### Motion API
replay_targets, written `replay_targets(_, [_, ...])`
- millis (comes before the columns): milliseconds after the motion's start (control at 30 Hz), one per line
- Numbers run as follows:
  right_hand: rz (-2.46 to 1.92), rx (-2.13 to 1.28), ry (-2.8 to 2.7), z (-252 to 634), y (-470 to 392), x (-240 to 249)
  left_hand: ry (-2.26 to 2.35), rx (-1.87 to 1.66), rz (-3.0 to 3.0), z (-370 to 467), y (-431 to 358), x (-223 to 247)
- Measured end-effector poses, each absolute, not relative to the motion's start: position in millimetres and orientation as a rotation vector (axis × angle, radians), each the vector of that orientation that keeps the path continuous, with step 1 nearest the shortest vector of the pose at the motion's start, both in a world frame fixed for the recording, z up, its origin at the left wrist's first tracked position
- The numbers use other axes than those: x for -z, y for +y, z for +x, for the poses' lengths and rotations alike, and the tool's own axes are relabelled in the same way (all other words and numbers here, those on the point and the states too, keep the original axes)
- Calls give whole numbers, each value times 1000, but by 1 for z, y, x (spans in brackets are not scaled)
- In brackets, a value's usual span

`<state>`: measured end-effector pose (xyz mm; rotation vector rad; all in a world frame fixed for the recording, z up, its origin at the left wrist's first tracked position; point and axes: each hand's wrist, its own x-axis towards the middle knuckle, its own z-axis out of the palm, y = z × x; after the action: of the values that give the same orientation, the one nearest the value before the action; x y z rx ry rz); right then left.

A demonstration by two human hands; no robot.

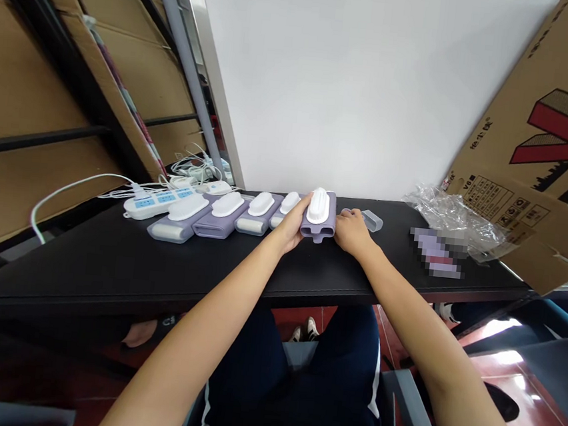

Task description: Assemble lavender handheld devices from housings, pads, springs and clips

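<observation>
My left hand [295, 224] is wrapped round the left side of a purple case [327, 225] with a white oval piece [319, 206] on its front, held above the black table. Close to the case's right side, my right hand [351, 231] has its fingers curled at a clear plastic cover; what it grips is partly hidden. Another clear plastic cover [372, 221] shows just right of that hand. To the left, several similar purple cases [218, 225] with white oval tops lie in a row.
A white power strip [159, 202] with tangled cables sits at the table's left. Crumpled clear plastic [457, 219] and a blurred purple item [435, 253] lie at the right, by a large cardboard box [536, 150]. A white panel [356, 86] stands behind the black table [157, 274].
</observation>
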<state>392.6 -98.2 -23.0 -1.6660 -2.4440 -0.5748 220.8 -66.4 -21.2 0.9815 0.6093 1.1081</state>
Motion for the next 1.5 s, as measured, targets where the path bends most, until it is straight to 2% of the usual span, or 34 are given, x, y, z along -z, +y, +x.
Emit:
replay_targets(233, [-1770, 261, -1986, 412, -93, 15, 700, -1081, 1039, 222, -70, 20])
replay_targets(367, [-1713, -54, -1604, 423, -86, 14, 773, -939, 1253, 222, -72, 25])
replay_targets(467, [-1623, -186, -1513, 427, -82, 17, 832, -861, 1409, 224, -73, 31])
replay_targets(800, [-1601, -197, -1426, 427, -86, 13, 1036, -1090, 2400, 230, -62, 45])
replay_targets(933, [-1585, -176, -1367, 430, -86, 12, 1249, -940, 2520, 245, -53, 47])
replay_targets(1100, [-1532, -168, -1360, 434, -79, 14, 1372, -865, 2497, 255, -44, 48])
replay_targets(1233, [-1454, -232, -1378, 432, -77, 15, 1356, -1061, 2307, 250, -42, 49])
replay_targets(1333, [-1276, -428, -1361, 429, -79, 12, 1162, -1274, 1871, 245, -43, 46])
replay_targets(1500, [-1129, -751, -1373, 424, -87, 6, 872, -1357, 1348, 241, -44, 34])
